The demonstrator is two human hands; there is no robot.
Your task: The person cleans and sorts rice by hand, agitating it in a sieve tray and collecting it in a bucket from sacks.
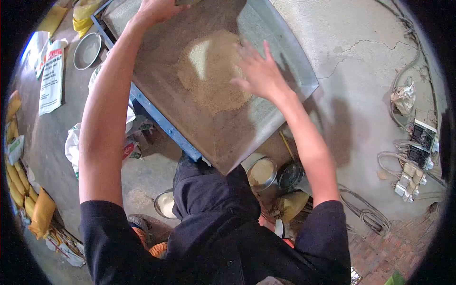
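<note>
Head view: grain pile (213,71) lay on the metal tray (285,57).
Right hand (259,71): open, fingers spread, resting on the pile's edge.
Left hand (156,9): at the tray's far rim; grip could not be told.

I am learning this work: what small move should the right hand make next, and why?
Probably sweep the right hand across the grain to spread it: its open fingers rest on the heap's edge, and the grain lies piled on the tray.

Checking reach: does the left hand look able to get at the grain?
Probably yes: the left hand is at the top of the tray, with only bare tray between it and the grain.
</note>
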